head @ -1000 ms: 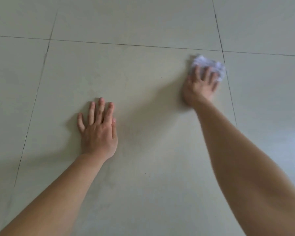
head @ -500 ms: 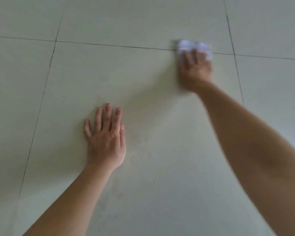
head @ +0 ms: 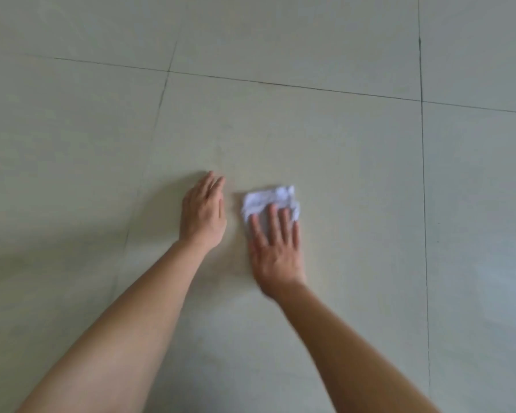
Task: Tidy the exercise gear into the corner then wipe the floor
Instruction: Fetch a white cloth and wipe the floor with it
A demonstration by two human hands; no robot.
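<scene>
The cloth (head: 268, 198), a white crumpled wad, is lying on the floor (head: 340, 162) near the middle of a big pale tile (head: 355, 263), its longer side running left to right. The right hand (head: 276, 254) is pressing down on its near half, fingers straight and spread, gripping nothing; the wad is sticking out ahead of the fingertips, away from the person. The left hand (head: 203, 216) is resting flat just beside it on the left, fingers straight and together, holding nothing, apart from the cloth. The right hand is doing the wiping, I'd say. The tiles are looking smooth and faintly glossy between thin dark grout lines (head: 423, 174).
</scene>
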